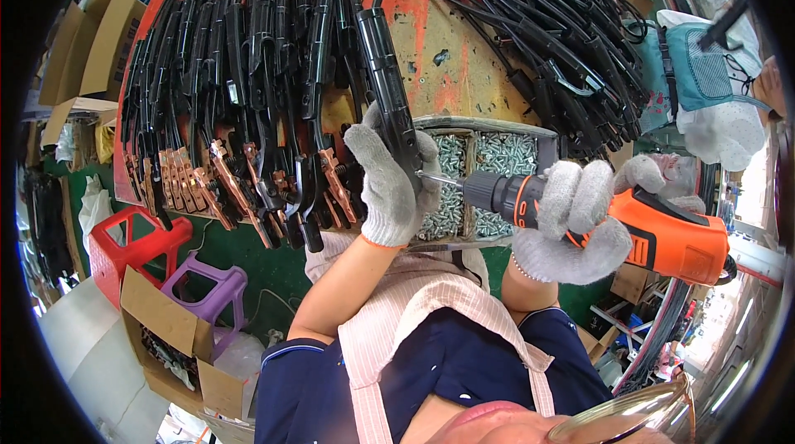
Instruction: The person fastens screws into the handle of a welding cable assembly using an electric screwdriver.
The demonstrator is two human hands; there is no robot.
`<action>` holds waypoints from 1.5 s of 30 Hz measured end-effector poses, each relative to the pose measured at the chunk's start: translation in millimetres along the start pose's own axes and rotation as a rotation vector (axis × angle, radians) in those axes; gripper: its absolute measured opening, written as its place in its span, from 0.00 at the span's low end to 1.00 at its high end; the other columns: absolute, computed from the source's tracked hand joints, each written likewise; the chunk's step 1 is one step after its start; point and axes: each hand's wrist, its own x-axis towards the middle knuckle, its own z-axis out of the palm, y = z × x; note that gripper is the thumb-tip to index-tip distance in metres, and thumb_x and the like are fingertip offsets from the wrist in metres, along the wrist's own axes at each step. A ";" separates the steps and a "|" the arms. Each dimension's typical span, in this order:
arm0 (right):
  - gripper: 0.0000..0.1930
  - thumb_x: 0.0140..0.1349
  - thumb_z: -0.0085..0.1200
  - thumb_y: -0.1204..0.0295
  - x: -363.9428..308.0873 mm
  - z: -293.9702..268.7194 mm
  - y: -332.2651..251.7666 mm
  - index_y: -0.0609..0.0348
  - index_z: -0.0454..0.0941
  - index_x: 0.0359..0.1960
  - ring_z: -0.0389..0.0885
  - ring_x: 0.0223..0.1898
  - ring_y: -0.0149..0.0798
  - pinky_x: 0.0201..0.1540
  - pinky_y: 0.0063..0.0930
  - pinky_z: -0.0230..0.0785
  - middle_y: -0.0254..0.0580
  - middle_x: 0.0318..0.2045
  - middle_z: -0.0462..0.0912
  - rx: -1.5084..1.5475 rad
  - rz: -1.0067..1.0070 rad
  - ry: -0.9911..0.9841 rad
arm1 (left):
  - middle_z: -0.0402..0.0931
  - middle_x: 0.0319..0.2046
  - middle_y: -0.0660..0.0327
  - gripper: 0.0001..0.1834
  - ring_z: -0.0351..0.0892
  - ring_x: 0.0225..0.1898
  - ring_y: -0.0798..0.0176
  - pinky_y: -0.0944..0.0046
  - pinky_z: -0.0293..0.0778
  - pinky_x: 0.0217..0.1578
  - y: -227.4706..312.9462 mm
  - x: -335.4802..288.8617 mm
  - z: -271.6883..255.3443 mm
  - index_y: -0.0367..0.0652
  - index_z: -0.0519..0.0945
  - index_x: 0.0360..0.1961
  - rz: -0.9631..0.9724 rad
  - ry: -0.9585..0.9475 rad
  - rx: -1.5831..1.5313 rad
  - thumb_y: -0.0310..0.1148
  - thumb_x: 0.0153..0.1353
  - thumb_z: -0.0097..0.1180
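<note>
My gloved left hand [387, 183] is wrapped round the lower end of a black welding-holder handle [383, 59], which leans upright with its black cable curving off the far end. My gloved right hand [584, 216] grips an orange and black power screwdriver [675, 237], held level. Its thin metal bit [439, 178] points left and meets the handle's lower end beside my left fingers; whether a screw sits at the tip is too small to tell. Beneath the tool, a two-part tray [542, 146] holds many small silvery screws [505, 152].
Rows of black welding electrode holders with copper jaws [224, 183] cover the red table's left side. More black handles and cables [546, 46] lie heaped at the right. A red stool [137, 249], a purple stool [207, 282] and an open cardboard box [170, 311] stand at lower left.
</note>
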 end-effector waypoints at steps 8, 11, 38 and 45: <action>0.30 0.57 0.63 0.75 2.7 12.7 1.3 0.45 0.62 0.58 0.72 0.19 0.37 0.18 0.27 0.71 0.37 0.20 0.71 -0.054 -0.101 0.007 | 0.72 0.21 0.66 0.39 0.66 0.12 0.69 0.72 0.59 0.10 0.6 0.0 -2.6 0.52 0.65 0.52 -0.003 -0.017 0.037 0.76 0.57 0.33; 0.33 0.57 0.61 0.77 3.1 21.6 3.6 0.41 0.60 0.62 0.72 0.21 0.34 0.18 0.26 0.70 0.40 0.30 0.75 -0.014 -0.057 0.058 | 0.73 0.24 0.64 0.50 0.68 0.13 0.70 0.71 0.60 0.07 -1.7 2.8 -5.0 0.54 0.54 0.67 -0.021 -0.022 0.088 0.79 0.54 0.29; 0.27 0.55 0.59 0.84 11.7 38.2 5.8 0.42 0.62 0.51 0.73 0.18 0.35 0.19 0.28 0.72 0.38 0.20 0.71 -0.292 -0.125 0.056 | 0.71 0.21 0.67 0.44 0.67 0.16 0.71 0.74 0.59 0.13 -0.7 1.6 -4.0 0.48 0.65 0.50 -0.037 0.017 0.015 0.79 0.53 0.35; 0.19 0.56 0.61 0.76 11.2 6.9 -2.3 0.46 0.63 0.44 0.77 0.23 0.39 0.24 0.32 0.72 0.39 0.23 0.76 -0.227 0.152 -0.101 | 0.71 0.26 0.70 0.43 0.72 0.28 0.76 0.77 0.69 0.28 -7.0 9.1 -15.8 0.50 0.65 0.58 -0.035 -0.034 0.031 0.74 0.55 0.43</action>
